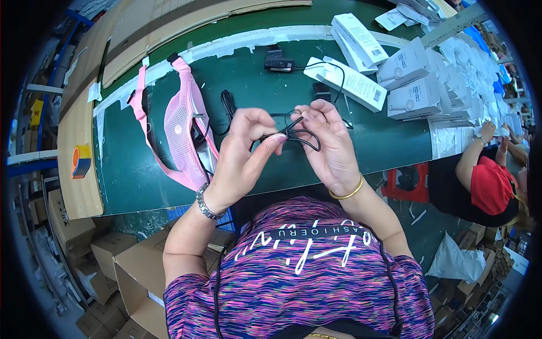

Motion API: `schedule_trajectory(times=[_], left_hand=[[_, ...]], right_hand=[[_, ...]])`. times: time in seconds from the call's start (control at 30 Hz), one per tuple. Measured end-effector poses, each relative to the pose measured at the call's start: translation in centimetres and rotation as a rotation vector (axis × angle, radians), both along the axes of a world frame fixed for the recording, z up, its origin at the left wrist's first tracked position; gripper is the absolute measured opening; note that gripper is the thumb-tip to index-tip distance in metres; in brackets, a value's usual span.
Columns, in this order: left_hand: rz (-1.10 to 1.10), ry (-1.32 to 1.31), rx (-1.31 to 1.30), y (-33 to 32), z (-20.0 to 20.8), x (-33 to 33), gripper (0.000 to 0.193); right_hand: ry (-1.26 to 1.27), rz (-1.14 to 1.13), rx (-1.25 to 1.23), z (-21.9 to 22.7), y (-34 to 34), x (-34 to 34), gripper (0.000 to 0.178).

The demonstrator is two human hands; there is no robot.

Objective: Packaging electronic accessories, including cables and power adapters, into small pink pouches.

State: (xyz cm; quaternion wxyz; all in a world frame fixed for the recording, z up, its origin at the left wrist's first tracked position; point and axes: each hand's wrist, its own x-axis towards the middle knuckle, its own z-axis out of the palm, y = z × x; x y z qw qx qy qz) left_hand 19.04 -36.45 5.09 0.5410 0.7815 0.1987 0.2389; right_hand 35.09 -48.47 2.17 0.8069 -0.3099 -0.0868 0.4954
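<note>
Above the green table, both my hands grip a thin black cable [307, 140], which is looped between them. The thumb and fingers of my left hand [245, 150] pinch one side of its loops. My right hand [330, 141] has its fingertips closed on the other side. Left of my hands lies a pink mesh waist belt [179, 127] with straps and a black buckle. Between belt and left hand rests a coiled black cable [227, 104]. Beyond my hands sit a small black box-shaped device [279, 64] with a cord and a black plug-like piece [322, 91].
White boxes [347, 85] lie behind my right hand, with more stacked boxes [415, 96] to the right. An orange tape roll [81, 161] sits at the left edge. Another person in red [492, 186] works at far right. An open carton [147, 271] stands below left.
</note>
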Motion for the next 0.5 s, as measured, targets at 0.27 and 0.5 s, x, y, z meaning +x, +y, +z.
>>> schedule_trajectory(times=[0.27,0.5], left_hand=[[0.005,-0.166,-0.394,-0.2,-0.2,1.0,0.023],[0.115,-0.080,-0.261,1.2,-0.3,0.8,0.022]], right_hand=[[-0.047,0.026,0.028,-0.8,-0.2,-1.3,0.030],[-0.726,-0.169,-0.208,-0.1,-1.4,-2.8,0.038]])
